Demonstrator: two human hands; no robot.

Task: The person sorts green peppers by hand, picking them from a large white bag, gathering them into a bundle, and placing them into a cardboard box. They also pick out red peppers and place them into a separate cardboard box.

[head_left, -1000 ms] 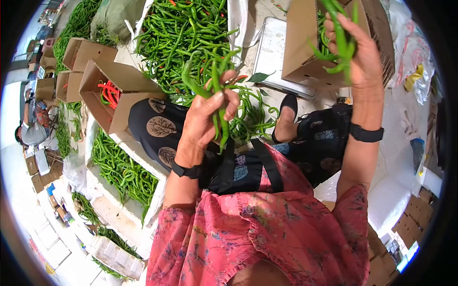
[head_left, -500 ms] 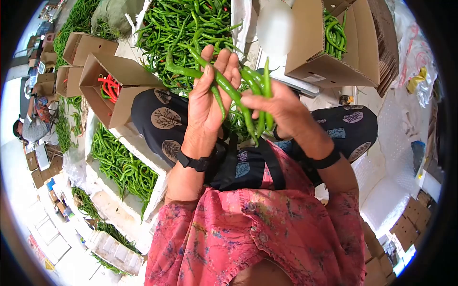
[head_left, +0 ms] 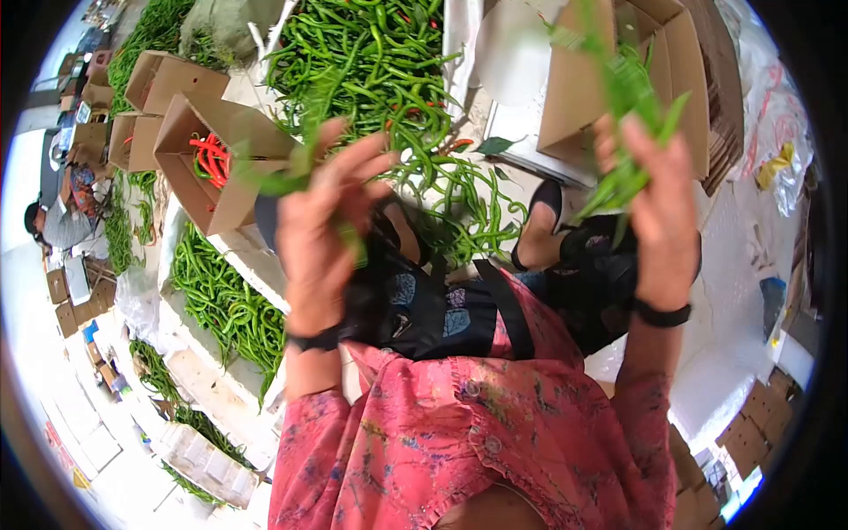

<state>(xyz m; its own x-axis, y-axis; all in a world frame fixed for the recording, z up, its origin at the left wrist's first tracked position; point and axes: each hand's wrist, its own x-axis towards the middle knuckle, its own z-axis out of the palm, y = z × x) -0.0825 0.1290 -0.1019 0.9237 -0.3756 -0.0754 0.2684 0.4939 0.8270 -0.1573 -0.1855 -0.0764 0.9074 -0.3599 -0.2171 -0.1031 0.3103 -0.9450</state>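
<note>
Blurred by motion, my left hand (head_left: 322, 230) is raised at left of centre, with a few green peppers (head_left: 305, 163) at its fingers. My right hand (head_left: 658, 203) is closed round a bunch of green peppers (head_left: 632, 146), in front of a cardboard box (head_left: 565, 97) that has green peppers inside. A large heap of green peppers (head_left: 371, 62) lies ahead between white sheets. Loose green peppers (head_left: 468, 199) spread on the floor between my feet.
At left, an open box (head_left: 238, 199) holds red peppers (head_left: 210, 161). Below it, a white crate (head_left: 252, 265) contains green peppers (head_left: 225, 309). Another person (head_left: 66, 225) sits at the far left. Stacked flat cardboard (head_left: 723, 97) and plastic sheeting (head_left: 768, 115) are at right.
My hands have moved apart, the left one leftward and the right one rightward towards the box. The bunch of peppers has moved right with my right hand, baring the loose peppers between my feet.
</note>
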